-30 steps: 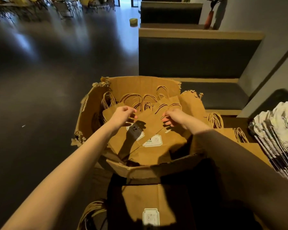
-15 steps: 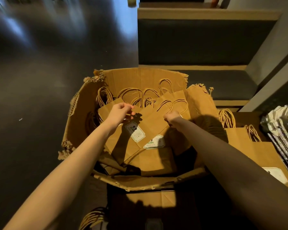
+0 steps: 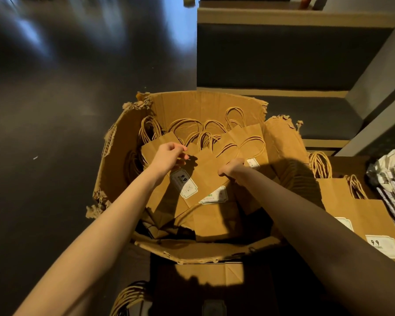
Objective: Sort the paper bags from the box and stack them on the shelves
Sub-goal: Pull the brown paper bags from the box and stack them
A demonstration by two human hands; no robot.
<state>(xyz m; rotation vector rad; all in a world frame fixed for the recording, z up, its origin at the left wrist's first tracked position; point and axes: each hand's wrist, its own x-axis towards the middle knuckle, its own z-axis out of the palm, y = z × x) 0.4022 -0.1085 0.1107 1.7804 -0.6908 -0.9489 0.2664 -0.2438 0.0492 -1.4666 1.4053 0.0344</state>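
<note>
Your left hand (image 3: 169, 156) and right hand (image 3: 234, 168) each pinch the top edge of one labelled paper bag (image 3: 205, 176) inside the torn box (image 3: 203, 106); two bags (image 3: 363, 215) lie beside it.

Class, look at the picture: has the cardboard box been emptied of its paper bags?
No: the cardboard box still holds several brown paper bags, and both hands are on them.

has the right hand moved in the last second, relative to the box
Yes, slightly. The right hand has slid toward the box's near edge, down along the bags, away from their handles.
</note>
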